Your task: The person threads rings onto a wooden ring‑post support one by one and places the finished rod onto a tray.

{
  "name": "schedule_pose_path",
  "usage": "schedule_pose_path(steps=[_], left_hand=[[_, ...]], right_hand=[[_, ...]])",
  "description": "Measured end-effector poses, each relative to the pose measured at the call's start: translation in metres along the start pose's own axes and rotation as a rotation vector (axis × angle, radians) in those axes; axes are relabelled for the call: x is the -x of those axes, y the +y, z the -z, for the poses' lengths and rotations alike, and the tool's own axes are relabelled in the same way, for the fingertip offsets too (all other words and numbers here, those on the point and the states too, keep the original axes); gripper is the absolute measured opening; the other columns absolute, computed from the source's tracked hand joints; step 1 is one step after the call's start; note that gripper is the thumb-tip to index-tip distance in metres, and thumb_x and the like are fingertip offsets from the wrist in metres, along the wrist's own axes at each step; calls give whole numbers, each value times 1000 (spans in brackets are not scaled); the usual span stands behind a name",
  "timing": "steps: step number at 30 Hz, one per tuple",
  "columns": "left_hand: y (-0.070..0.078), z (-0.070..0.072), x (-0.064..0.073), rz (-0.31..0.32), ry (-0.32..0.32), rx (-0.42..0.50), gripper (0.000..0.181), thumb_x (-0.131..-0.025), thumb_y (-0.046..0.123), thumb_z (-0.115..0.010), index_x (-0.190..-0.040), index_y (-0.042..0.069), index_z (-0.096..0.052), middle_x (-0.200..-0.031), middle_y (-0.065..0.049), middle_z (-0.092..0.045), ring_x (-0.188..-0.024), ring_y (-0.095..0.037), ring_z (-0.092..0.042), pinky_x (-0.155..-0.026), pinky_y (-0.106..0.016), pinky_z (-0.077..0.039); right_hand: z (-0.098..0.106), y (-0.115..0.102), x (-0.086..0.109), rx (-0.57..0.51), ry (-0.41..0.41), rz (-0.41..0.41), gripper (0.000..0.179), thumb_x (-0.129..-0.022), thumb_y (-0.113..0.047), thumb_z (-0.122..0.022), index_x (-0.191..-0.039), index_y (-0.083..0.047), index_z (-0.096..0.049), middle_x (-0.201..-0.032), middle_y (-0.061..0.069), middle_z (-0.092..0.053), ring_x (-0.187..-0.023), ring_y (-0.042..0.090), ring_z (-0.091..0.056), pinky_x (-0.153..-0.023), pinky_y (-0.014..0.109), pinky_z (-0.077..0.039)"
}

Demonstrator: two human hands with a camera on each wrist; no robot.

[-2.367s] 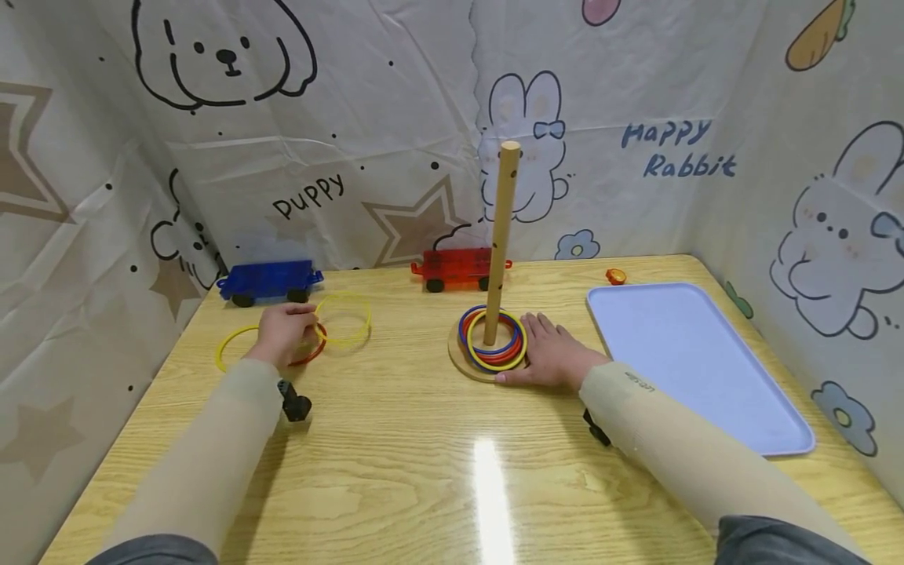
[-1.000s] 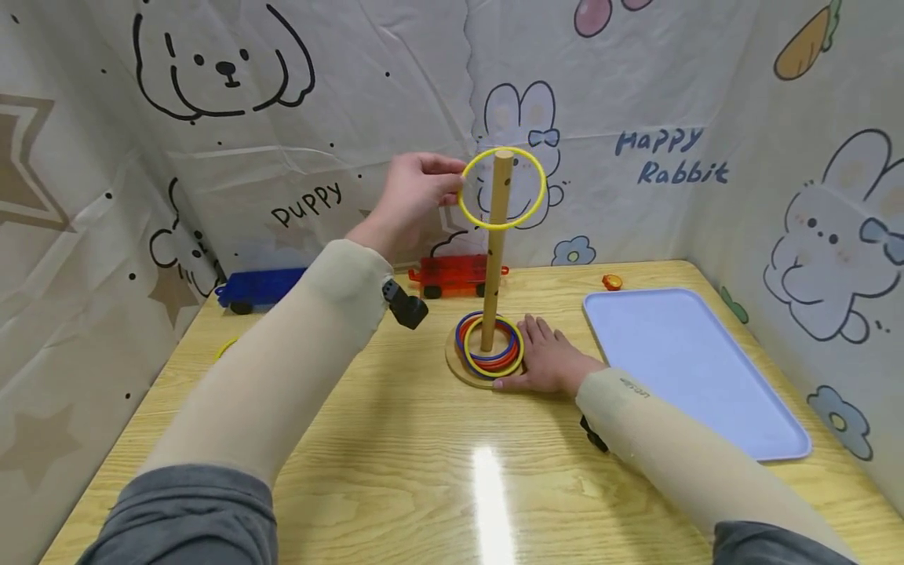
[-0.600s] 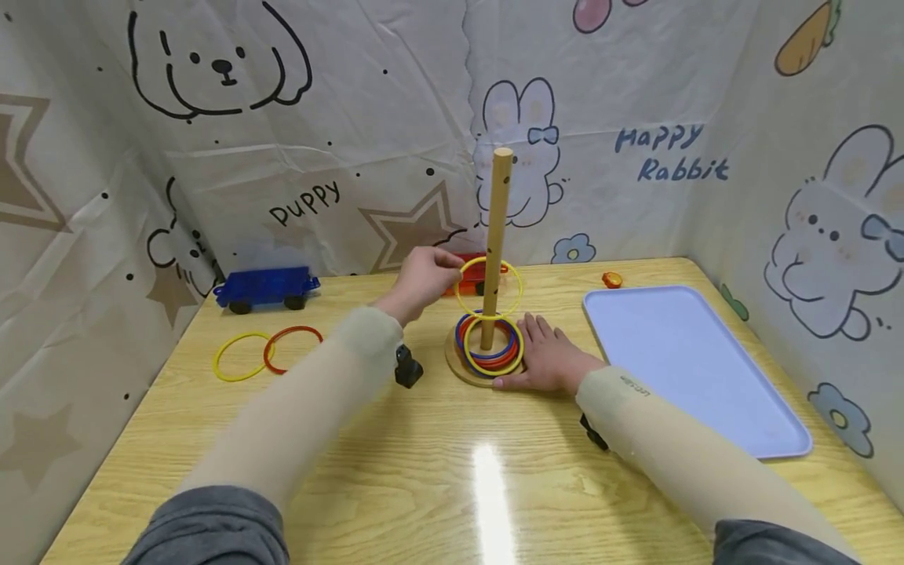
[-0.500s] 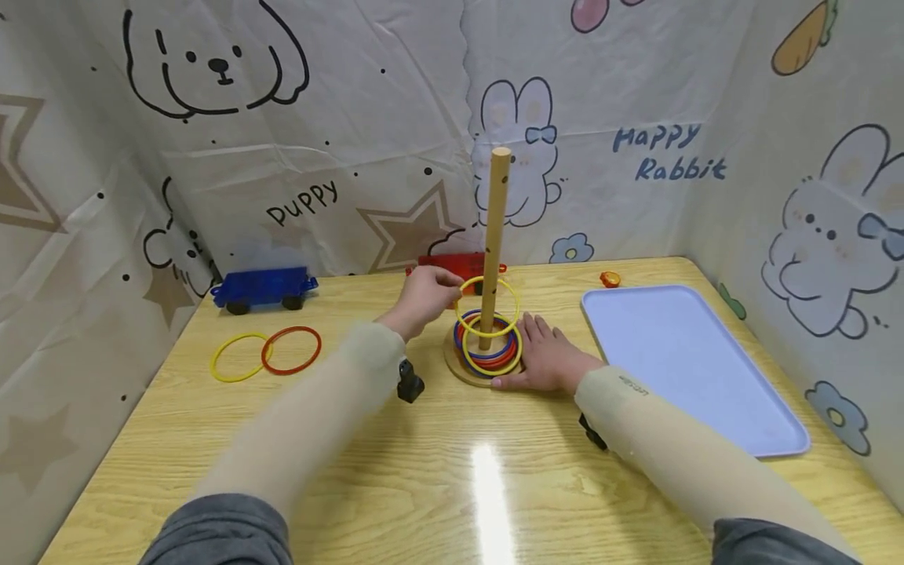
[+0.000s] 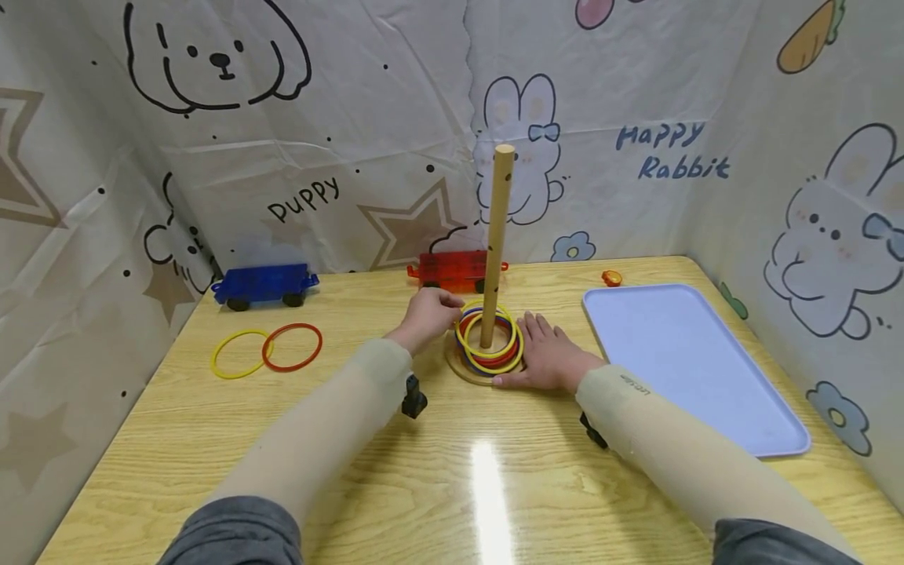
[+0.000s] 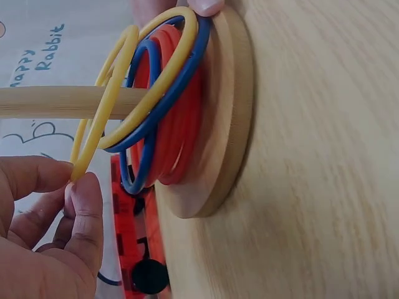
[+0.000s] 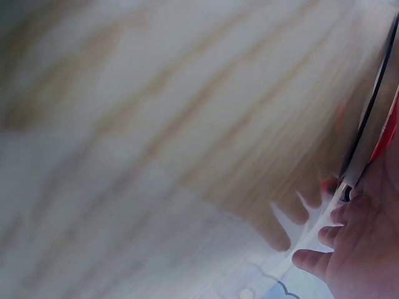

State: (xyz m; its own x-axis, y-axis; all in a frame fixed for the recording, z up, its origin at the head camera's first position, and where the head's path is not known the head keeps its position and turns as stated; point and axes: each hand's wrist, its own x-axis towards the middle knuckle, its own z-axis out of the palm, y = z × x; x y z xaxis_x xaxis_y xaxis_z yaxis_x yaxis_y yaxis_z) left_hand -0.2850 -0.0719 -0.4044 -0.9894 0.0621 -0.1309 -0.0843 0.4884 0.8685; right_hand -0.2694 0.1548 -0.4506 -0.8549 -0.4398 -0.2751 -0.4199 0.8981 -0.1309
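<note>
My left hand [image 5: 427, 314] pinches a thin yellow ring [image 6: 95, 134] between thumb and fingers. That ring is around the upright wooden peg [image 5: 500, 204] and tilts just over the stacked rings. The stack holds several red rings [image 6: 187, 131], blue ones and another yellow ring, all on the peg's round wooden base [image 6: 234, 112]. My right hand [image 5: 547, 357] lies with fingers spread at the base's right side, thumb at its front edge. On the table at left, a loose yellow ring [image 5: 236, 377] and a loose red ring [image 5: 321, 343] overlap.
A blue toy wagon [image 5: 260, 284] stands at the back left, and a red toy wagon [image 5: 452, 269] behind the peg. On the right lies a lavender tray [image 5: 706, 369], with a small orange object [image 5: 611, 278] behind it. Printed cloth walls surround the table.
My left hand took a yellow ring from the left, carried it over the peg's top and lowered it down to the stack. The right hand has stayed at the base.
</note>
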Motion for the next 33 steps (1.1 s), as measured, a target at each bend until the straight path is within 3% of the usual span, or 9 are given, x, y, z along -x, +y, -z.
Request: schedule_pose_path(steps=[8,13,25,29,33], left_hand=[[-8,3,4,0,3,17,24,-100,3,-63,-121,-4,-72,-120,-18,-70,-100,-28,-70,-88,-35,-59],[-16,21,3,-1,12,104,29,-102,5,-61,-127,-8,-67,-125,-22,-66,-110,-36,-68,-96,-39,-57],[-63,118,7,66,11,358,46,-108,11,-54,-150,-7,-46,-151,-26,-44,-137,-40,-45,-114,-46,-41],[-80,151,16,64,31,343,51,-109,16,-54,-155,-3,-41,-154,-22,-42,-135,-34,-46,-116,-45,-39],[-97,182,28,51,69,276,55,-108,23,-57,-155,-1,-42,-142,-9,-51,-119,-17,-54,-110,-36,-45]], right_hand=[[0,-1,1,-18,2,9,127,-86,-85,-52,-160,11,-12,-166,33,-9,-153,48,-9,-122,62,-18],[-3,2,-1,-30,3,13,132,-83,-89,-50,-161,10,-8,-166,32,-6,-154,48,-6,-122,62,-16],[4,-1,2,-22,-21,4,126,-89,-81,-55,-160,11,-7,-166,33,-7,-154,48,-6,-122,61,-16],[4,-1,2,-16,-19,4,126,-88,-82,-54,-160,11,-8,-166,33,-7,-153,48,-7,-122,62,-16],[3,-1,1,-14,-21,3,127,-88,-83,-54,-160,11,-8,-166,33,-8,-153,48,-8,-122,61,-17]])
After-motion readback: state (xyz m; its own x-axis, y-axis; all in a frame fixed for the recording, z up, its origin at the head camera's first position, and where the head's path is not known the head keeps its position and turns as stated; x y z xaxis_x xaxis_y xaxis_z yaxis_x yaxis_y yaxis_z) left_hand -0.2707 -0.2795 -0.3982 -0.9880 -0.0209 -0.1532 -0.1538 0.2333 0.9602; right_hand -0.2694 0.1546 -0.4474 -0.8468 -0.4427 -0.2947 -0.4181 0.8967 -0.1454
